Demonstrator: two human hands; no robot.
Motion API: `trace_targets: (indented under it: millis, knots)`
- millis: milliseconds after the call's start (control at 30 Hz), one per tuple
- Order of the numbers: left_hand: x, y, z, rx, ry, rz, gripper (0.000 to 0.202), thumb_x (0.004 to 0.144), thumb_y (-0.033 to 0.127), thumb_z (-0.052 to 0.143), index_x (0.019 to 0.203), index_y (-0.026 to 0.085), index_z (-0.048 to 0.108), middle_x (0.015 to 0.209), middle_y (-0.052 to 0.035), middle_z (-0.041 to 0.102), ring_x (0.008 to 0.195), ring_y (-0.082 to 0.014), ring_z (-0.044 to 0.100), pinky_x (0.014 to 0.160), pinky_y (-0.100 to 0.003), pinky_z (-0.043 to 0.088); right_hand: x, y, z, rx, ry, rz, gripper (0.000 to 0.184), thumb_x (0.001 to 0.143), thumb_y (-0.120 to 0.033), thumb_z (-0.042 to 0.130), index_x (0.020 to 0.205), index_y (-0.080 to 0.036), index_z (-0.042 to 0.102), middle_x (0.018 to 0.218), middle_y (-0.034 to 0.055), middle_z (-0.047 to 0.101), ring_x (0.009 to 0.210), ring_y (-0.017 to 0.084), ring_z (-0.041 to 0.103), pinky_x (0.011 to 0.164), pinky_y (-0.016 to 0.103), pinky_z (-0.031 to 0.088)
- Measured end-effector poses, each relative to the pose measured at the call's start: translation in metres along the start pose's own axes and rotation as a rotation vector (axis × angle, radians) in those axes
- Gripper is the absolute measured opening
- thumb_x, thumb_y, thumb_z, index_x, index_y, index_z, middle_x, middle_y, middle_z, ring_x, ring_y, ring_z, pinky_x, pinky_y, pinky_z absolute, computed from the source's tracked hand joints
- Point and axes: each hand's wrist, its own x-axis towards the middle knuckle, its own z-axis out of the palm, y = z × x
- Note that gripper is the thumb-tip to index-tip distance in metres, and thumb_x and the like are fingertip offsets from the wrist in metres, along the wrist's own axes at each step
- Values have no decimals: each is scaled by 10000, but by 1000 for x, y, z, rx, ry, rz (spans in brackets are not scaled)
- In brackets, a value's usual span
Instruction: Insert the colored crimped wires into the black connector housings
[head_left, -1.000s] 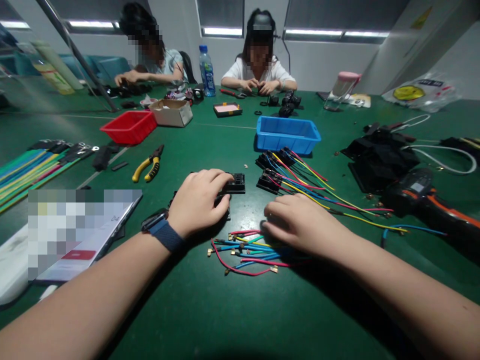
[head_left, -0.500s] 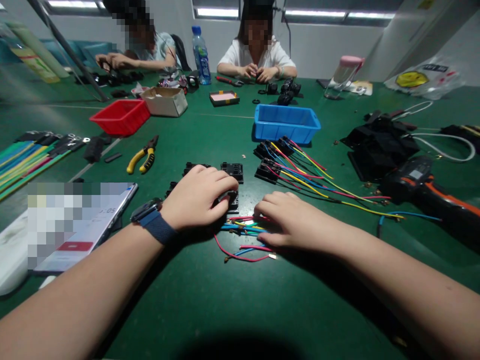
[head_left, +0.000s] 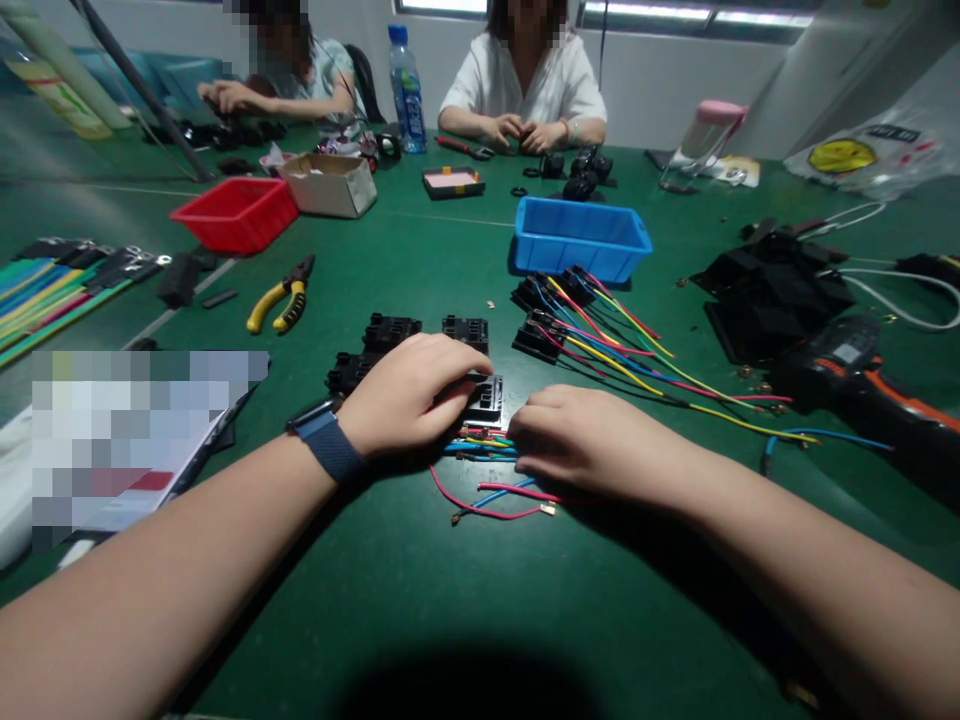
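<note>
My left hand [head_left: 424, 390], with a dark watch strap at the wrist, curls over a black plastic terminal block [head_left: 489, 400] on the table. Its thumb and index finger are at the block's left side; the other fingers are hidden. Right of it, my right hand [head_left: 566, 432] has its fingers closed on the end of a bundle of coloured wires [head_left: 480, 447], with the fingertips partly hidden. Close in front lie a loose red wire [head_left: 487, 513] and a blue wire with metal ends. More black blocks [head_left: 394, 332] stand beyond my left hand.
Wired black blocks [head_left: 540, 335] lie before a blue bin [head_left: 581, 240]. Yellow-handled pliers [head_left: 281, 300], a red bin [head_left: 236, 215] and a phone [head_left: 187, 450] are on the left. A power tool [head_left: 847, 380] lies right. Two people sit opposite.
My left hand has shifted slightly and the terminal block beneath it shows more, farther right. My right hand's fingers have closed in on the wires. The view has tilted down a little.
</note>
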Motion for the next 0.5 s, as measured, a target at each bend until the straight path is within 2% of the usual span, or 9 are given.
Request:
trace_targets:
  millis: [333,500]
  knots:
    - [1,-3,2,-3,44,0,219,838,185,449,1003,154,590,979,-53,657,909,-195,586,809,-334,428,-1,-2,-11,72,-21,70,146,854,-210,525,931,-180,645,852,54,669,749,162,590,649,258,396]
    - [0,-4,1,17,70,-1,232,839,185,441,1003,136,597,980,-67,661,912,-200,596,798,-332,435,-5,-7,-16,2,89,11,135,855,-183,503,910,-161,624,839,62,632,752,159,554,637,260,380]
